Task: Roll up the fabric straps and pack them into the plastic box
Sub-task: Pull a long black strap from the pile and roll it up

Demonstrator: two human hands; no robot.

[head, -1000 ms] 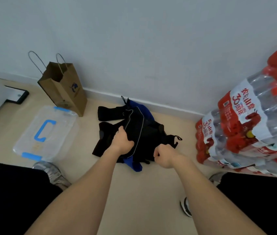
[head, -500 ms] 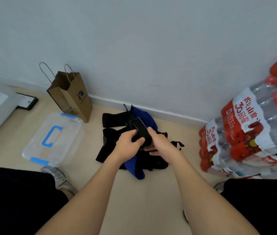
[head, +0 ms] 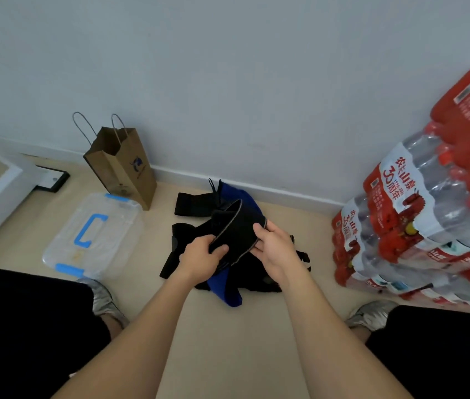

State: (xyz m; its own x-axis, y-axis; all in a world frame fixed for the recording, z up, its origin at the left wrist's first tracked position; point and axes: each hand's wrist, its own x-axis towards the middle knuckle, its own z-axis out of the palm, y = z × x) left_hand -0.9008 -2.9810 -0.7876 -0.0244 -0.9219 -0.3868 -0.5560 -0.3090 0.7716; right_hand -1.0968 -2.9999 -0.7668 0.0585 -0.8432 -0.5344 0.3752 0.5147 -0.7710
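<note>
We hold one black strap (head: 235,226) lifted above the pile of straps (head: 183,234) on the floor (head: 228,341). Our left hand (head: 200,260) pinches its near end, fingers (head: 220,250) curled round the cloth, and our right hand (head: 275,249) grips the far edge with bent fingers. The strap arches loosely between them, not yet rolled tight. The risk, as we judge it, is a slack first turn: the springy band could unwind as soon as one hand lets go. Its tail seems to trail into the heap, so it may drag the blue strap (head: 228,296) along. The plastic box (head: 131,230) sits at 9 o'clock of the pile with its lid (head: 107,214) on, so we need a free hand to open it, and the roll could spring apart then
</note>
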